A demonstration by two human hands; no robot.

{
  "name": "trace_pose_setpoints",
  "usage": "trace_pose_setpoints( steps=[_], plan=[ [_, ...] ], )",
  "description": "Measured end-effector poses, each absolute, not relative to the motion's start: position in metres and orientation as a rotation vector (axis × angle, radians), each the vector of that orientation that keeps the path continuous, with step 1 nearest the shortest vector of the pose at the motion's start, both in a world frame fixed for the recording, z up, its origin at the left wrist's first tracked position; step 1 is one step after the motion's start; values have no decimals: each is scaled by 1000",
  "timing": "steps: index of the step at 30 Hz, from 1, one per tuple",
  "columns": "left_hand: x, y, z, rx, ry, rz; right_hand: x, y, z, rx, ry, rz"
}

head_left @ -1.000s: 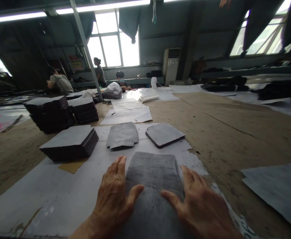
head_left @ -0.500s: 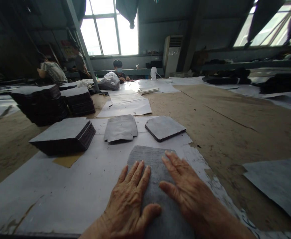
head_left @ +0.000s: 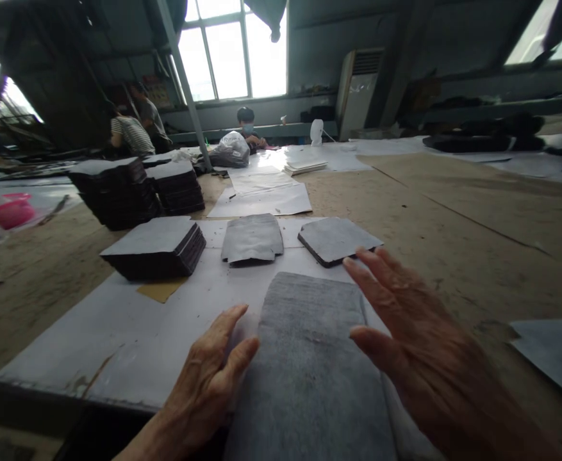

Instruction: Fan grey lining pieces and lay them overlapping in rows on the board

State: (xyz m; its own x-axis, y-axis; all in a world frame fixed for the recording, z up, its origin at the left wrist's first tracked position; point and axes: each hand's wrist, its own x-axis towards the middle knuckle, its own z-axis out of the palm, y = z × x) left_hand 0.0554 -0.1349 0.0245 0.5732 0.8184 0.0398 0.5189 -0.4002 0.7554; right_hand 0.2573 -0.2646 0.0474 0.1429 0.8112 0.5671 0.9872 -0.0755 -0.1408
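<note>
A large grey fabric-like panel [head_left: 312, 358] lies flat in front of me on white paper [head_left: 165, 339], its near end running out of view at the bottom. My left hand [head_left: 213, 365] is beside its left edge, thumb apart from the fingers, holding nothing. Over the right edge hovers my right hand [head_left: 400, 320], fingers stretched and spread, also without anything in it. Its fingertips come close to a small stack of grey cut pieces [head_left: 338, 237]. Left of that stack lies another notched grey piece [head_left: 252, 238].
A thick stack of dark pieces with grey tops [head_left: 150, 246] stands left over a yellow scrap [head_left: 160, 291]. Taller stacks [head_left: 112, 192] rise behind it. At right lies a grey sheet [head_left: 557, 352]. A masked co-worker [head_left: 247, 128] sits across the table near a plastic bag [head_left: 231, 150].
Both hands have left the panel's surface and moved apart, the left to its left side, the right toward the right and farther away. The view has shifted left.
</note>
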Motion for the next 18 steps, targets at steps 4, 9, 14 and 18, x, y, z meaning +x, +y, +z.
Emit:
trace_pose_setpoints(
  steps=[4,9,14,18],
  plan=[
    [77,-116,40,1958,1063,518,243,-260,29,-1925,-2082,-17],
    [123,-95,45,2087,1134,399,259,-251,33,-2173,-1484,241],
    [152,-79,40,2165,1202,349,300,-233,48,-2314,-1054,188],
    [158,-68,37,2124,1249,294,317,-220,44,-2254,-1071,348]
  ],
)
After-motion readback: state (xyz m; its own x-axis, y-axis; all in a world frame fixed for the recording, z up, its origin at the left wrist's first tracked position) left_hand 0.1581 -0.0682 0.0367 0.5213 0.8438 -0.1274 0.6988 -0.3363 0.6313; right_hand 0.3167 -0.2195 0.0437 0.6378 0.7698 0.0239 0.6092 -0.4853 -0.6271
